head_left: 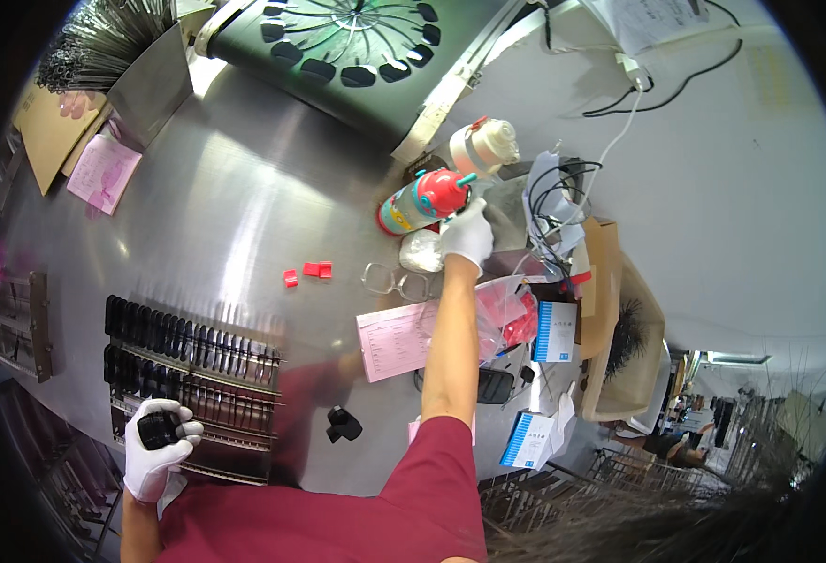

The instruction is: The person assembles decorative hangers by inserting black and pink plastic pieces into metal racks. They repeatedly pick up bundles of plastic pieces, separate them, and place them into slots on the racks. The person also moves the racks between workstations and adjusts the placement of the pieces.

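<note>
Head view: left hand curled around a black piece at the rack; right hand beside the bottle, fingers partly hidden, grip unclear. Glasses and red clips lie on the worktop.

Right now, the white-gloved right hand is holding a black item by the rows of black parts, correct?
Wrong hand: the head view shows the white-gloved left hand holding a black item by the rows of black parts; the right hand is beside the red-topped bottle.

Print on pink sheet, blue-white box: none legible.
</note>
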`<state>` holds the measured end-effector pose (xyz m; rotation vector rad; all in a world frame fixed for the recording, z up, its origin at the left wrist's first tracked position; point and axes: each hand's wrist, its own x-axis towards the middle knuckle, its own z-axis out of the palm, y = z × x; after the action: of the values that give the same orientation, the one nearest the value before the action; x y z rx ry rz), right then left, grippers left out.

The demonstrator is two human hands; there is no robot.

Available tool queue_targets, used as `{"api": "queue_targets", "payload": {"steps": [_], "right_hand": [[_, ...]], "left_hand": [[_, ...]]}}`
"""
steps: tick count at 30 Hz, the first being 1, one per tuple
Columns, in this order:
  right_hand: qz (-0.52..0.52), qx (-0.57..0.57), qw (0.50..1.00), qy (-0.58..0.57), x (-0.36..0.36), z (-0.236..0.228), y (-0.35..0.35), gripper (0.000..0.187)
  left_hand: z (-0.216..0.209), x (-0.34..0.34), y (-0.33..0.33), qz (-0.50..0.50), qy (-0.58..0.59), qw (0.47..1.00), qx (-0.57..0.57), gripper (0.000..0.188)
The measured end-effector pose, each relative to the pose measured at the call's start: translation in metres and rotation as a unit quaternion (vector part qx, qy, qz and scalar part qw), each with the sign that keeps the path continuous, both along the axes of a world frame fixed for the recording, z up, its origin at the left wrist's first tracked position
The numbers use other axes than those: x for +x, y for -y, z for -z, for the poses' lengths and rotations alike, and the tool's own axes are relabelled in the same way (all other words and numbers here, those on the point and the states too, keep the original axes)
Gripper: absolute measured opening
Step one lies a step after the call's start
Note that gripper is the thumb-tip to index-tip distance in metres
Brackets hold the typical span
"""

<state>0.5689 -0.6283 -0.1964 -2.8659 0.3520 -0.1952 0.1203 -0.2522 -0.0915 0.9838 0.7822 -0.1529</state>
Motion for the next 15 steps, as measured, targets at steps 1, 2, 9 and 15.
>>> {"api": "queue_targets", "payload": {"steps": [1,2,9,15], "right_hand": [[0.005,-0.031,0.999,-0.004,0.005,0.000,-0.002,0.045],[0.007,-0.012,1.000,-0.012,0.007,-0.001,-0.004,0.046],[0.020,-0.051,0.998,0.020,-0.013,-0.020,-0.003,0.038],[-0.016,-0.035,0.989,0.143,0.048,0.001,0.011,0.042]], "left_hand": [[0.000,0.000,0.001,0.003,-0.004,1.000,-0.004,0.055],[0.000,-0.001,0.002,0.019,0.003,1.000,0.001,0.055],[-0.002,-0.008,-0.002,0.008,-0.007,0.999,0.038,0.054],[0.004,-0.003,0.001,0.012,-0.020,0.997,0.068,0.049]]}}
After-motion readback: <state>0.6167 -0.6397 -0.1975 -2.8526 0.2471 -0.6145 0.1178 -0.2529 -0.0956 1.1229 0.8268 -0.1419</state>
